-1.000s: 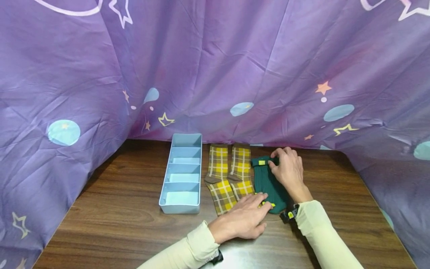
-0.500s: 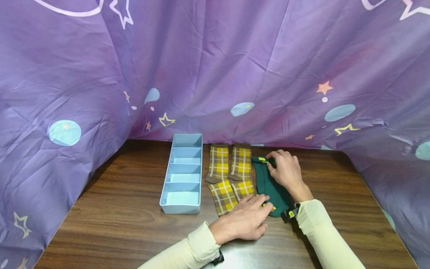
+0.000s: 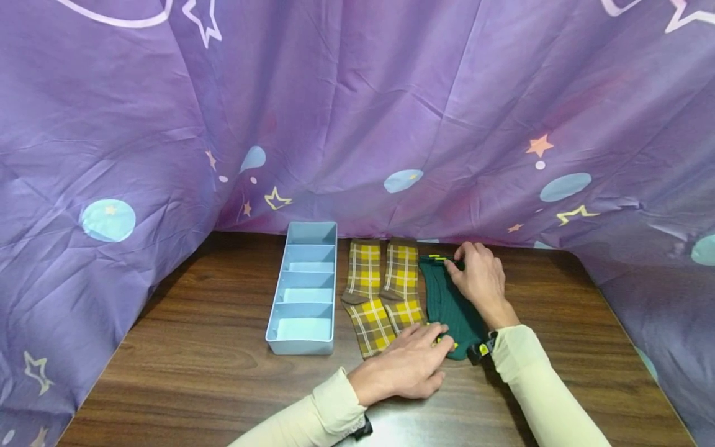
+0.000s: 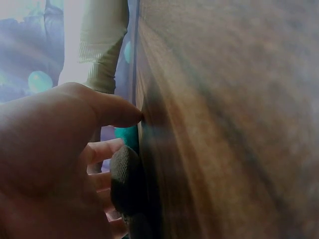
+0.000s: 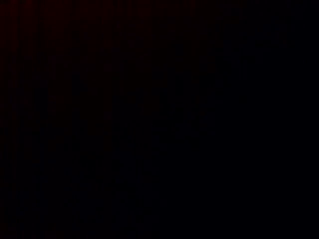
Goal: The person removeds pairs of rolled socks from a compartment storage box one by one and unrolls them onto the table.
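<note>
Dark green ribbed socks [image 3: 447, 304] with small yellow marks lie on the right, stacked or folded together. My right hand [image 3: 481, 279] pinches their far cuff between thumb and fingers. Over their near end, my left hand [image 3: 399, 366] rests with extended fingers, also covering the toe part of a plaid sock [image 3: 401, 267]. A second yellow-and-brown plaid sock [image 3: 364, 267] lies flat beside it. In the left wrist view, the left fingers [image 4: 102, 149] are at a brown sock end [image 4: 124, 174], with green fabric [image 4: 128, 135] beyond. The right wrist view is almost black.
A light blue box [image 3: 301, 349] with several compartments stands left of the plaid socks. Everything sits on a brown wooden table [image 3: 212, 323]. A purple curtain [image 3: 357, 124] with stars and planets hangs behind the table and at both sides.
My right hand has drawn the green cuff away and turned it, so the yellow mark there shows as a thin strip along the far edge. The left hand has stayed in place.
</note>
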Available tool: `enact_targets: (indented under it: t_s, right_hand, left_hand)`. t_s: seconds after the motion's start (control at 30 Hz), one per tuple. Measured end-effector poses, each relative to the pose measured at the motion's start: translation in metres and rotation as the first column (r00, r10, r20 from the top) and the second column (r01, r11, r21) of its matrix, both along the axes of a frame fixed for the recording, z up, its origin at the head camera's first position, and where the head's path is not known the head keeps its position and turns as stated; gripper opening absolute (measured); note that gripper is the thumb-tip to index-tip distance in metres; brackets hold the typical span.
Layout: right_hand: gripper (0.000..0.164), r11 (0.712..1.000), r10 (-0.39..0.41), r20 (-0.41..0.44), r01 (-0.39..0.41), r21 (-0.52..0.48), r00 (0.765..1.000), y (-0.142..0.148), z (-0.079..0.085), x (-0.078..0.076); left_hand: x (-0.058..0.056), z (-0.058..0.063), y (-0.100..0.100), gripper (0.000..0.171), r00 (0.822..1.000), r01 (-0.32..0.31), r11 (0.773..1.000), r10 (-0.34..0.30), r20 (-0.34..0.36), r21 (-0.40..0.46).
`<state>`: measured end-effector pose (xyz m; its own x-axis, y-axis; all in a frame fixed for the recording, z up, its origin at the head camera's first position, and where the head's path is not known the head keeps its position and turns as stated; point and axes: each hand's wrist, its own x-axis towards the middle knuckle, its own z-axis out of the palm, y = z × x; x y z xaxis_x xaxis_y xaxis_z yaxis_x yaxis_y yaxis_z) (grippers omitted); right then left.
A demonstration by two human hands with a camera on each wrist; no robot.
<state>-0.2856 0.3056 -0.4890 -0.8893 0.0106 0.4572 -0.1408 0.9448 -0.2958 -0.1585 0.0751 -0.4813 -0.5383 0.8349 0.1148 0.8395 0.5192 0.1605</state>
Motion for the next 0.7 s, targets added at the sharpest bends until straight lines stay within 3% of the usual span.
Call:
enact_targets:
  t_s: [0.13, 0.2, 0.33, 0.7]
  right_hand:
    - [0.021, 0.998, 0.064, 0.002, -0.064, 0.029, 0.998, 0.000, 0.000, -0.001]
    - [0.019, 0.989, 0.130, 0.048, -0.133, 0.059, 0.990, -0.001, 0.000, -0.002]
    - [0.032, 0.970, 0.211, 0.154, -0.227, 0.089, 0.965, -0.002, -0.001, -0.001]
    - [0.052, 0.953, 0.271, 0.321, -0.299, 0.041, 0.907, 0.004, 0.005, 0.011]
  left_hand:
    - [-0.001, 0.000, 0.000, 0.042, 1.000, 0.004, 1.000, -0.004, 0.006, 0.005]
    - [-0.001, 0.000, 0.000, 0.042, 1.000, 0.003, 1.000, -0.003, 0.011, 0.002]
    - [-0.001, 0.000, 0.000, 0.043, 1.000, 0.000, 1.000, 0.000, 0.018, -0.012]
    - [0.000, 0.000, 0.000, 0.044, 0.998, 0.005, 1.000, -0.004, 0.057, -0.019]
